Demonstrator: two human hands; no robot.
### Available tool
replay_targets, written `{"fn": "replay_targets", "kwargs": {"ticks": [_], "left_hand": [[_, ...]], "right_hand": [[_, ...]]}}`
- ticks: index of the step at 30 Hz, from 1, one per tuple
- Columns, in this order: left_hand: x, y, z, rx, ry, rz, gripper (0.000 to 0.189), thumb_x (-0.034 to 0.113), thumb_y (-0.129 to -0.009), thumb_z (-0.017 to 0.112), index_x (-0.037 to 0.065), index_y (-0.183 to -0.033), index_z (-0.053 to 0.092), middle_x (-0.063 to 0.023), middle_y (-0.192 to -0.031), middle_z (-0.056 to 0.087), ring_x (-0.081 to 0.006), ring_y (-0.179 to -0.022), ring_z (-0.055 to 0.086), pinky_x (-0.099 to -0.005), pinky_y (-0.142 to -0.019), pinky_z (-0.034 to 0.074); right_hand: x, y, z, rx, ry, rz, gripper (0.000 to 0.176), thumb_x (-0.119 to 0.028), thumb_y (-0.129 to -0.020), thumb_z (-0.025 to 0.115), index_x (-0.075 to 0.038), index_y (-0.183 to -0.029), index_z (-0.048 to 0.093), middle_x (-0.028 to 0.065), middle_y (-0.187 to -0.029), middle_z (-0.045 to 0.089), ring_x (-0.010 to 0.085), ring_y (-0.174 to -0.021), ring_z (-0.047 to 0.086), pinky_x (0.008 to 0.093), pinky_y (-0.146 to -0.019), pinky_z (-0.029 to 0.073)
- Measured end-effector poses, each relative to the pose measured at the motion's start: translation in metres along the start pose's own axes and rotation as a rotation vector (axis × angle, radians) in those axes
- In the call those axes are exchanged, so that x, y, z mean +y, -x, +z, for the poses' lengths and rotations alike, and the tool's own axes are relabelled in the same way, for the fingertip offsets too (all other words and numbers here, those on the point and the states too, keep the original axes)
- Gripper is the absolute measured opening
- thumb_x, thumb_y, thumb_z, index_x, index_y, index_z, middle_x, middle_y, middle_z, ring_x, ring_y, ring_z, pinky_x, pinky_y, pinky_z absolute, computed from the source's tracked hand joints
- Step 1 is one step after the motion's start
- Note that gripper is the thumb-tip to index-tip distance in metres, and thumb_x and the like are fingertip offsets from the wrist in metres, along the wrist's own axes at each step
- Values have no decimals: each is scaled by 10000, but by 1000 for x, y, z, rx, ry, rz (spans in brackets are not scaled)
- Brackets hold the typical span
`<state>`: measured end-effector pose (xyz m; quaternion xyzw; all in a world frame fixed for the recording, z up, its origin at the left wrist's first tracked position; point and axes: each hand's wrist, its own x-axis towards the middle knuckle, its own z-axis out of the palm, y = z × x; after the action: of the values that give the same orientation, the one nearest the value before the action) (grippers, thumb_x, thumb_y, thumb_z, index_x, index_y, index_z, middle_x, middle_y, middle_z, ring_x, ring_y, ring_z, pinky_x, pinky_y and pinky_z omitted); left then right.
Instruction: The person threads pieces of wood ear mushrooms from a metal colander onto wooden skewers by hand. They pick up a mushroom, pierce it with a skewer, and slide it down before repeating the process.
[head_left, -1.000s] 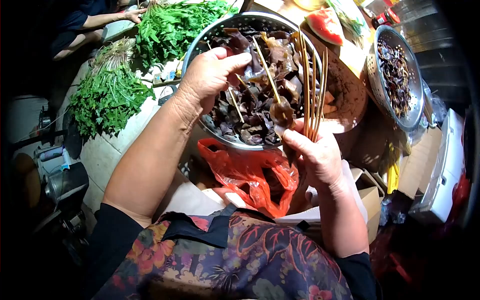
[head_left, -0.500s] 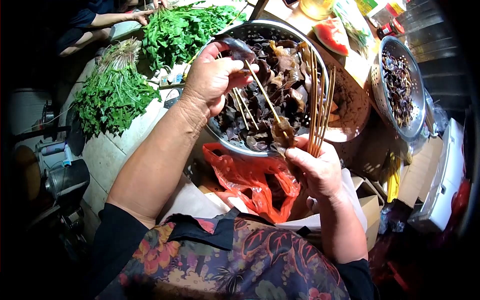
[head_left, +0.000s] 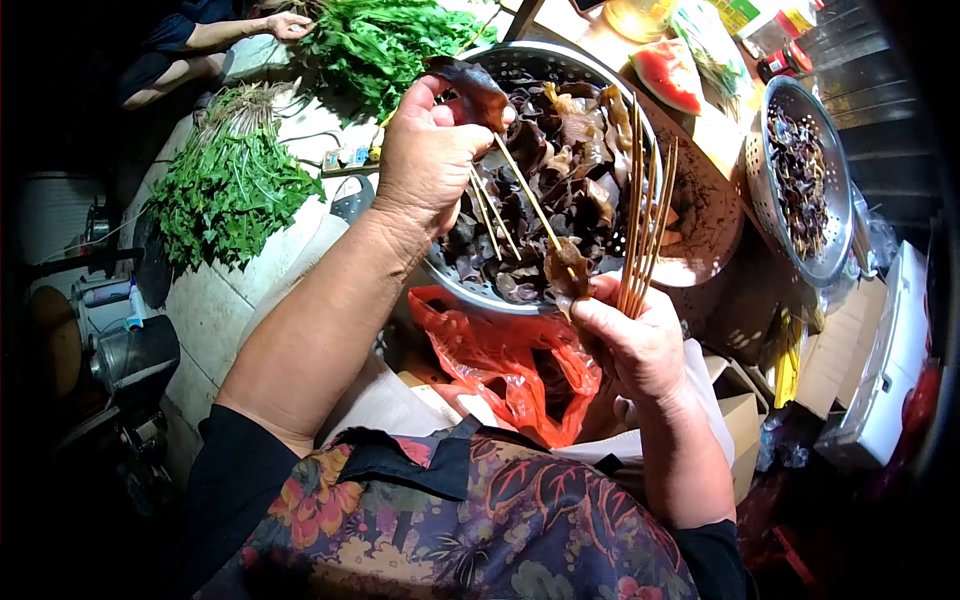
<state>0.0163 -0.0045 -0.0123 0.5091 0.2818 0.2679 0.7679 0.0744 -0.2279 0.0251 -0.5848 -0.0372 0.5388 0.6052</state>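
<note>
A metal colander [head_left: 455, 287] full of dark wood ear pieces [head_left: 570, 150] stands in front of me. My left hand [head_left: 432, 150] pinches a dark brown wood ear piece [head_left: 478, 92] above its left side, at the upper end of a thin wooden skewer [head_left: 527, 190]. The skewer's lower end passes through another brown piece [head_left: 567, 270] at the fingers of my right hand [head_left: 640, 335]. That hand also grips a bundle of upright skewers [head_left: 645, 230]. Two more skewers [head_left: 492, 212] lie on the colander's contents.
Leafy greens [head_left: 230, 190] lie at the left, near another person's hand [head_left: 289, 25]. A red plastic bag [head_left: 505, 360] is below the colander. At the right are a watermelon piece [head_left: 667, 76], a second colander [head_left: 840, 150] with threaded skewers, and a white box [head_left: 875, 370].
My left hand has shifted slightly, and its wood ear piece now hangs over the skewer's upper end. The other person's hand has drawn back a little from the greens.
</note>
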Motion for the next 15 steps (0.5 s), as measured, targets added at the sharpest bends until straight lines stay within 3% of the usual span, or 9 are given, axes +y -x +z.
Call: {"fn": "replay_targets", "kwargs": {"ticks": [4,10,15], "left_hand": [[-3,2,4,39,-16,50,415,-149,-714,482,13,-1095,452,-108,-960,610,-174,-884,604,-275,-835,466],[-13,6,9,65,-226,299,456,-127,-709,478,10,-1142,433,-85,-1003,597,-148,-925,588,-256,-840,466],[-17,10,13,28,-237,245,492,-115,-721,523,17,-1183,417,-80,-1066,564,-148,-969,555,-265,-873,447]], "right_hand": [[-1,0,1,-4,7,19,178,-92,-802,648,32,-921,602,25,-702,587,56,-535,504,178,-462,373],[4,-2,-3,-15,-29,22,194,-92,-788,661,32,-918,587,44,-747,593,81,-593,531,200,-517,412],[4,-4,-5,-3,-35,32,213,-89,-774,674,32,-921,580,57,-767,603,92,-626,551,212,-543,433]]}}
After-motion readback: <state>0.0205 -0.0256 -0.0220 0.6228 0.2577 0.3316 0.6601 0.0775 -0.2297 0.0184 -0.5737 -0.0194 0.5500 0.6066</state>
